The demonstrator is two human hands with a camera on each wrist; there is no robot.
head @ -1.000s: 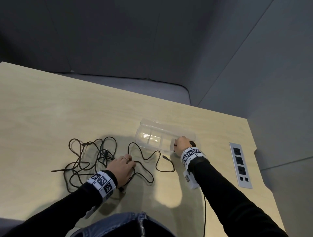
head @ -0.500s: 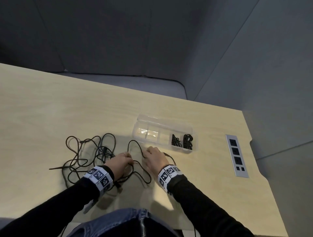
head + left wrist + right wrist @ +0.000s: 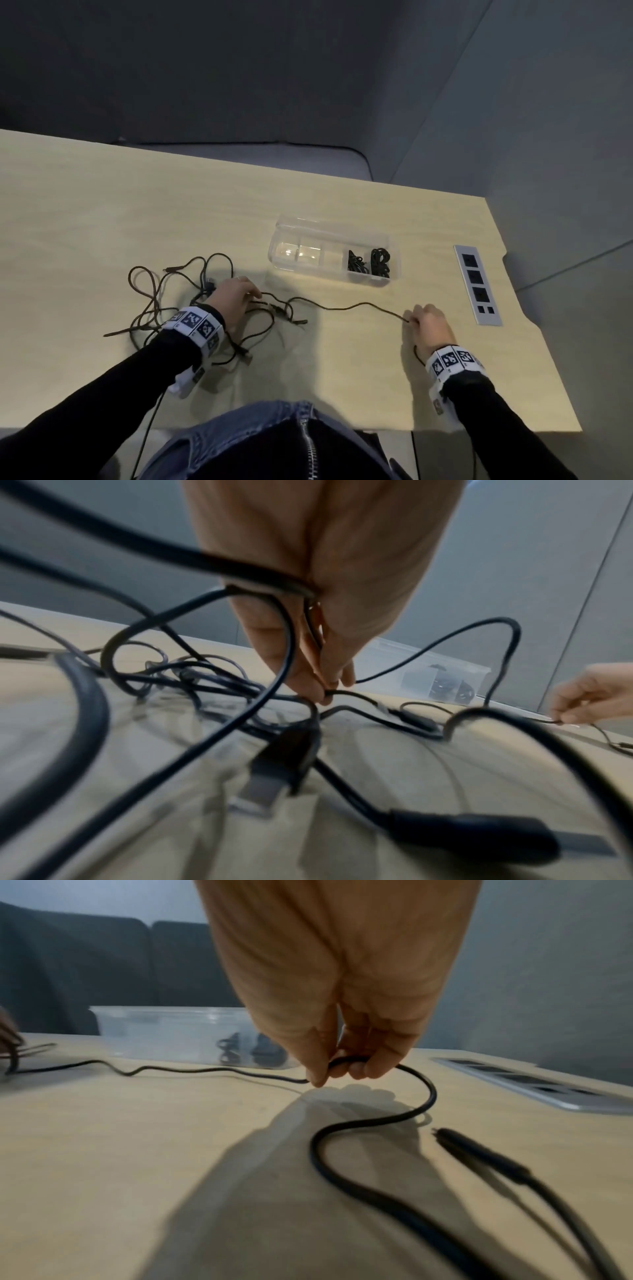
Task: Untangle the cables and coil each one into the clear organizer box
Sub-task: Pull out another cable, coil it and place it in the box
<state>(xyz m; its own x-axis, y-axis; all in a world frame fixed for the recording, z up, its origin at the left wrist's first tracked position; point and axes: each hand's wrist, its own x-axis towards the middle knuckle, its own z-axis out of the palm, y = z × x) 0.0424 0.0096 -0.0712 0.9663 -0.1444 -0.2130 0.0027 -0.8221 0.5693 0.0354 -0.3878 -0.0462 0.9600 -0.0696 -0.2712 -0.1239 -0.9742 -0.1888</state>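
Note:
A tangle of black cables lies on the left of the wooden table. My left hand rests on the tangle's right side and pinches a strand at the fingertips. One thin black cable runs from there to the right, where my right hand pinches it between thumb and fingers just above the table. The clear organizer box stands beyond both hands; two coiled black cables sit in its right-hand compartments, and the left compartments show nothing inside.
A grey power-socket strip is set into the table at the right, near the edge. A USB plug and other connectors lie loose close to my left wrist. A grey bench and walls stand behind the table.
My right hand left the box, came to the tangle beside the left hand, took one cable and has drawn it out far to the right. The left hand stays on the tangle.

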